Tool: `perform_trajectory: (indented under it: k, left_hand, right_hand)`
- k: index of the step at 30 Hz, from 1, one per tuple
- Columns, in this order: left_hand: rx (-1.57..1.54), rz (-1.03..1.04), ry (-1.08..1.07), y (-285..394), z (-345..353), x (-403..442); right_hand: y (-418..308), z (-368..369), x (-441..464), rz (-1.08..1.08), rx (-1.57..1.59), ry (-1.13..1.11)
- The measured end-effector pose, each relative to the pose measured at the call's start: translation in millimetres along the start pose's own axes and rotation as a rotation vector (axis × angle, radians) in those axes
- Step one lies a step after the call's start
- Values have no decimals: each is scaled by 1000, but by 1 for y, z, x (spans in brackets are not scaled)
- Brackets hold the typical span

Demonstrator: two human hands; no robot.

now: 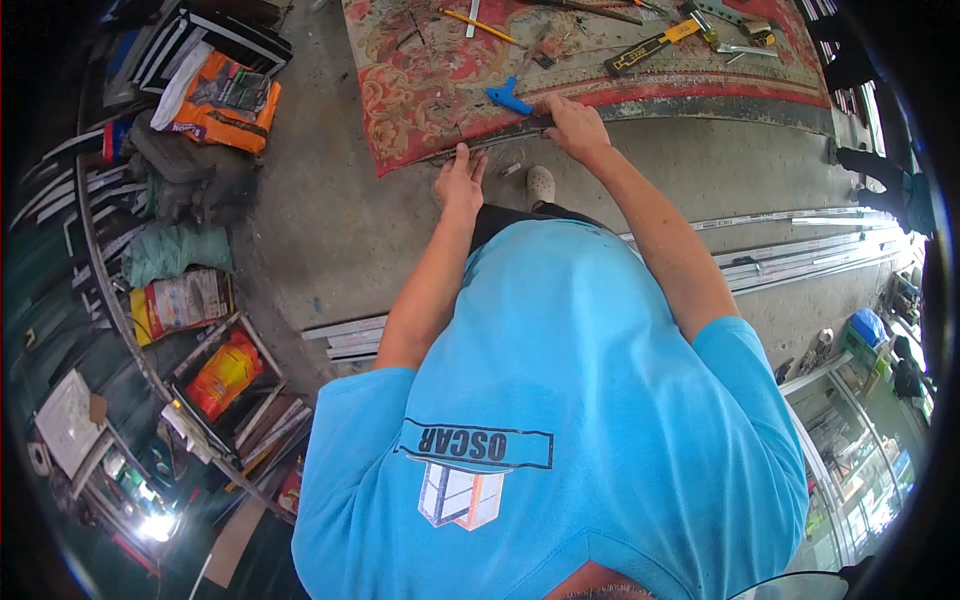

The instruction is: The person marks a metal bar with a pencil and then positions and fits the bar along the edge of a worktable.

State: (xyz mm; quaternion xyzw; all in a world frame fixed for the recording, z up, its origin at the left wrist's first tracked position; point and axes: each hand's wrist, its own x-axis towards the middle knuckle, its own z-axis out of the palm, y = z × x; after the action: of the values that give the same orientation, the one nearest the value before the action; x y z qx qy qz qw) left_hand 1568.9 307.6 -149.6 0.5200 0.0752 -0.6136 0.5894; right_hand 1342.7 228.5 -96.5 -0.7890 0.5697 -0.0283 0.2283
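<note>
My left hand (pixel 460 183) is at the near edge of a table covered with a worn red patterned carpet (pixel 400 110). Its fingers are apart, with nothing visible in them. Further right, my right hand (pixel 578 128) has its fingers bent together over the same edge; what they hold, if anything, is hidden. Just left of its fingertips lies a blue-handled tool (pixel 510 96), very near or touching them. A thin dark strip runs along the table edge between the hands.
On the carpet lie a yellow pencil (pixel 482 27), a yellow-and-black tool (pixel 655 48) and metal tools. Long profiles (pixel 800 260) lie on the floor at right. At left are an orange bag (pixel 228 100) and a crate (pixel 262 350) with an orange package.
</note>
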Motion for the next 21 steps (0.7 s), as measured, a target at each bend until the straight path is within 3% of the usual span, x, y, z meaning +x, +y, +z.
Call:
perform_trajectory:
  k: [21]
  left_hand:
    - [38,9,14,-1,1,-1]
  right_hand:
    - [-8,-11,-3,40,-31,-19]
